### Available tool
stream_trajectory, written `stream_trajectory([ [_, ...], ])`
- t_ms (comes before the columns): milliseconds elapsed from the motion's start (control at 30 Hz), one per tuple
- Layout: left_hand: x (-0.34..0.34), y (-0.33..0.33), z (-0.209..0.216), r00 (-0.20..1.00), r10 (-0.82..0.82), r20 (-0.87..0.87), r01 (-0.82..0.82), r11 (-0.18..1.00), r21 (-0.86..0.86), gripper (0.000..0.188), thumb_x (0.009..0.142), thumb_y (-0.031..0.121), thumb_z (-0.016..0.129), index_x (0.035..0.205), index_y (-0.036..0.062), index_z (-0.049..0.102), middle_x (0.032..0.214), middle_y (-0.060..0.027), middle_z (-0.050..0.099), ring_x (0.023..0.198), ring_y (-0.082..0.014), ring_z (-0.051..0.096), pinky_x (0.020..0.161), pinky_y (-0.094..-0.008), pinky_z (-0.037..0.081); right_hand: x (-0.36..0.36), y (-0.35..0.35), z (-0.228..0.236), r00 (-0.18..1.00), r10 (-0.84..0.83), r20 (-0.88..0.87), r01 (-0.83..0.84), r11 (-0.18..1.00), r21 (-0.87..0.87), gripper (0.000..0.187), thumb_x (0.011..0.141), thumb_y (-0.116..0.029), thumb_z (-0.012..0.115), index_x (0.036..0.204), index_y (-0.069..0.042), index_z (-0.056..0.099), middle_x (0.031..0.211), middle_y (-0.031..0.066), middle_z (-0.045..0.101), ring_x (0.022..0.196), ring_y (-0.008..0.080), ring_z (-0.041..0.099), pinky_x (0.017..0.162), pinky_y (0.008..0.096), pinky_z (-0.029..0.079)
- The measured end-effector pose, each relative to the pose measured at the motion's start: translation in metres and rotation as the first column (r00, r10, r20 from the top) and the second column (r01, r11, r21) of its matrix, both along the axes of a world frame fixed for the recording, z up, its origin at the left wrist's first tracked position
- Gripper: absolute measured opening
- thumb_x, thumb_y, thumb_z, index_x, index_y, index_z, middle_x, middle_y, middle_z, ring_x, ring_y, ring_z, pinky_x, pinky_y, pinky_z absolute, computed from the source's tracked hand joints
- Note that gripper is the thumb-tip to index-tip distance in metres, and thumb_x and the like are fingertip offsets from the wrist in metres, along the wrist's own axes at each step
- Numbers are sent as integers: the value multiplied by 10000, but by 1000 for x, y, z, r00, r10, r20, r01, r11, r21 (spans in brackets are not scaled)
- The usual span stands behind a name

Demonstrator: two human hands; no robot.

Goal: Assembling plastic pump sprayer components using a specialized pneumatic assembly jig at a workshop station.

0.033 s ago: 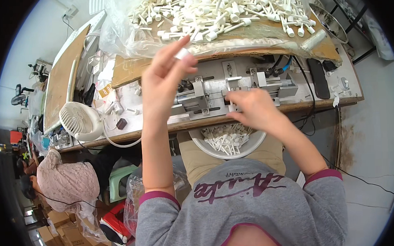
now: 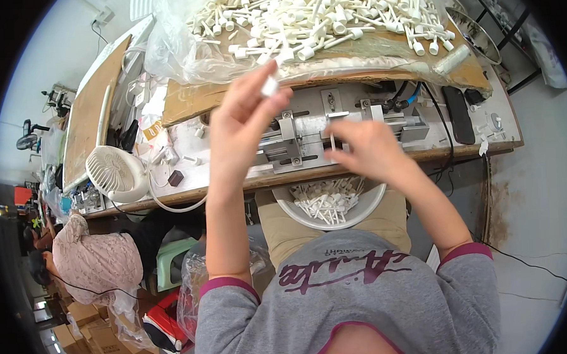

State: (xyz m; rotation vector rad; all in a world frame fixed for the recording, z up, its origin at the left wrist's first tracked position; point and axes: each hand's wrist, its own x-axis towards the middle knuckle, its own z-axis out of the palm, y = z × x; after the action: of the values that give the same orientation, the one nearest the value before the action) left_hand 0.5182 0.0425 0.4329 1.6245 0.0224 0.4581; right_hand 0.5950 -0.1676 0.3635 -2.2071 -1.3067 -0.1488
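Observation:
My left hand [image 2: 246, 118] is raised left of the metal fixture [image 2: 310, 141], below the heap of white parts. A short white plastic cap [image 2: 270, 86] is pinched between its thumb and fingers. Over the middle of the fixture is my right hand [image 2: 371, 149], slightly blurred. Its thumb and forefinger curve around a thin white plastic stick [image 2: 333, 140]; the stick's ends are hidden by the fingers. On my lap, below the bench edge, rests a pale bowl [image 2: 376, 201] holding many white capped sticks [image 2: 329, 203].
Many white capped sticks [image 2: 315, 24] lie heaped on cardboard [image 2: 185, 100] at the back. A white fan [image 2: 116, 175] stands left, a black phone [image 2: 459, 114] right. Cables [image 2: 447, 151] hang over the bench edge. Another person [image 2: 97, 255] sits at far left.
My left hand has shifted slightly right and down with the white cap. My right hand has moved a little, and the white stick shows more clearly between its fingers.

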Motion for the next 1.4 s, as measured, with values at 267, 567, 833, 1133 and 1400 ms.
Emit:
stream_trajectory([
  [267,-36,-47,-76,997,43,65,-75,741,667,270,766,97,817,1003,39,699,1136,-98,655,840,-179,703,679,-292,576,95,66,50,945,-280,168,265,958,107,307,847,-365,718,977,-90,679,947,84,656,864,291,674,713,392,532],
  [567,-21,-63,-132,987,18,162,-154,434,887,305,701,173,817,975,88,714,1227,-76,694,594,-204,639,563,-296,491,108,33,55,972,-42,-230,74,989,131,294,808,-293,792,938,-50,691,772,28,588,651,94,555,607,263,445],
  [833,-12,-59,-121,995,-9,102,-89,403,911,317,679,203,838,956,98,726,1194,-82,706,592,-202,652,562,-300,491,59,-21,46,664,190,-723,320,802,505,289,819,-127,791,1060,-12,680,921,13,677,783,64,623,647,221,487],
  [1133,41,-3,-32,823,181,539,-566,350,746,167,830,150,764,993,125,742,874,-32,713,691,-186,659,622,-301,512,-32,-37,-32,989,-47,137,24,986,164,265,750,-36,718,994,-2,620,1290,147,642,897,240,692,789,347,541],
  [1400,103,18,-35,922,235,306,-378,386,841,214,845,173,741,1028,64,727,943,-111,712,815,-259,703,736,-367,533,-26,-3,-46,924,-31,382,67,995,-79,145,756,-73,666,883,-52,601,1243,123,684,497,184,524,533,270,451],
])
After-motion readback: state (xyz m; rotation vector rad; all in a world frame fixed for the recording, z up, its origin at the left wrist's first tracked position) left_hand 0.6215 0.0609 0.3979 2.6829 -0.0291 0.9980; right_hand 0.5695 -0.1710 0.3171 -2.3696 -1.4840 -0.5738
